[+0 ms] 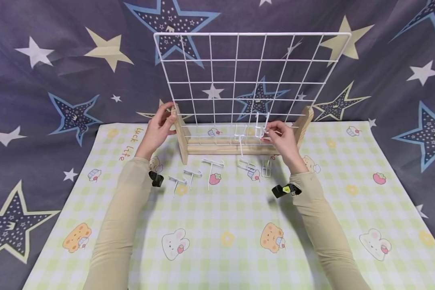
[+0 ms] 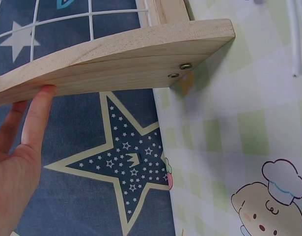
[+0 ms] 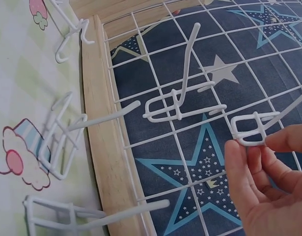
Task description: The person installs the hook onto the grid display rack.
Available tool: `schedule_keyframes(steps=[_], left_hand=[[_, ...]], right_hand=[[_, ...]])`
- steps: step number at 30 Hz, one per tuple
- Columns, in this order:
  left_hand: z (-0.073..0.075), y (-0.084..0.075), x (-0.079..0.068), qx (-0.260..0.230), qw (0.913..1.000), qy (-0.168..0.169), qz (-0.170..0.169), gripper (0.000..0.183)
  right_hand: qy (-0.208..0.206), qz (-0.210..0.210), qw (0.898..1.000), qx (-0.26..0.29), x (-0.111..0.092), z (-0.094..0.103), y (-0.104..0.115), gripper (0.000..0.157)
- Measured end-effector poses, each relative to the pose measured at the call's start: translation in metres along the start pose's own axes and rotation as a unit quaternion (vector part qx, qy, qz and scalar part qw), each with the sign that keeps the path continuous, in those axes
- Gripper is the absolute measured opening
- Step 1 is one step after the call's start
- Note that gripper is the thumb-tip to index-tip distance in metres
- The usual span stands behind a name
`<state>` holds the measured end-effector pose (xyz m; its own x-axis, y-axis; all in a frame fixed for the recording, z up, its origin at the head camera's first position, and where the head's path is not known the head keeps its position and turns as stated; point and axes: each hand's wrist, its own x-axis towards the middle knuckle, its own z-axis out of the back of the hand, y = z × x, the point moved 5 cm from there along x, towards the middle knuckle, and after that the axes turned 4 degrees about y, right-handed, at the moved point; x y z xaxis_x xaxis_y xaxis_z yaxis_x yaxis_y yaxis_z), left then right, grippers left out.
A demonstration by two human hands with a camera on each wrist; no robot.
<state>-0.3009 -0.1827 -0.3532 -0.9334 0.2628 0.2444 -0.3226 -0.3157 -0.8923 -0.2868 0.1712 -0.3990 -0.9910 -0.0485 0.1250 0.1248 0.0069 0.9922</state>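
Note:
My left hand [image 1: 159, 131] grips the left wooden side leg [image 1: 181, 137] of a stand; in the left wrist view its fingertips press the leg's outer face. A white wire grid [image 1: 246, 82] rises from the stand. My right hand [image 1: 282, 141] pinches a small white wire hook [image 3: 249, 143] by its looped base, close against the lower right of the grid. Just left of it, another white hook [image 3: 178, 105] hangs on the grid, its prong pointing outward. The right fingertips partly cover the held hook.
On the checked tablecloth [image 1: 224, 209] in front of the stand lie several more white hooks, including a long one [image 1: 211, 171] at left and a flat-lying one [image 1: 266, 168] at right. A wooden crossbar [image 1: 221, 150] joins the legs. Star-patterned cloth [image 1: 76, 84] hangs behind.

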Motion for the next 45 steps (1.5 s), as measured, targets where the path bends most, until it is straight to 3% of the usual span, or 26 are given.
schedule_keyframes(steps=[11,18,21,27,34,39,45], left_hand=[[0.000,0.004,0.001,-0.005,1.0000,0.000,0.001,0.042],[0.003,0.032,0.010,-0.011,0.9999,-0.010,0.003,0.044],[0.003,0.035,0.010,-0.006,0.9999,-0.014,0.000,0.044],[0.002,0.033,0.009,-0.009,0.9999,-0.013,0.002,0.044],[0.000,0.002,-0.001,-0.011,0.9999,-0.006,0.008,0.042],[0.000,0.000,-0.002,-0.005,0.9999,-0.008,0.009,0.042],[0.000,0.010,0.001,-0.016,0.9998,-0.007,0.008,0.043]], right_hand=[[0.029,-0.013,0.999,-0.034,-0.009,0.000,-0.008,0.020],[0.048,-0.020,0.997,-0.056,-0.017,-0.001,-0.012,0.020],[0.058,-0.019,0.996,-0.060,-0.020,-0.001,-0.013,0.020],[0.079,-0.026,0.995,-0.063,-0.023,-0.003,-0.014,0.021],[0.097,-0.024,0.993,-0.066,-0.028,-0.009,-0.015,0.018],[0.119,-0.015,0.991,-0.066,-0.033,-0.017,-0.014,0.017],[0.134,-0.020,0.988,-0.081,-0.037,-0.026,-0.019,0.016]])
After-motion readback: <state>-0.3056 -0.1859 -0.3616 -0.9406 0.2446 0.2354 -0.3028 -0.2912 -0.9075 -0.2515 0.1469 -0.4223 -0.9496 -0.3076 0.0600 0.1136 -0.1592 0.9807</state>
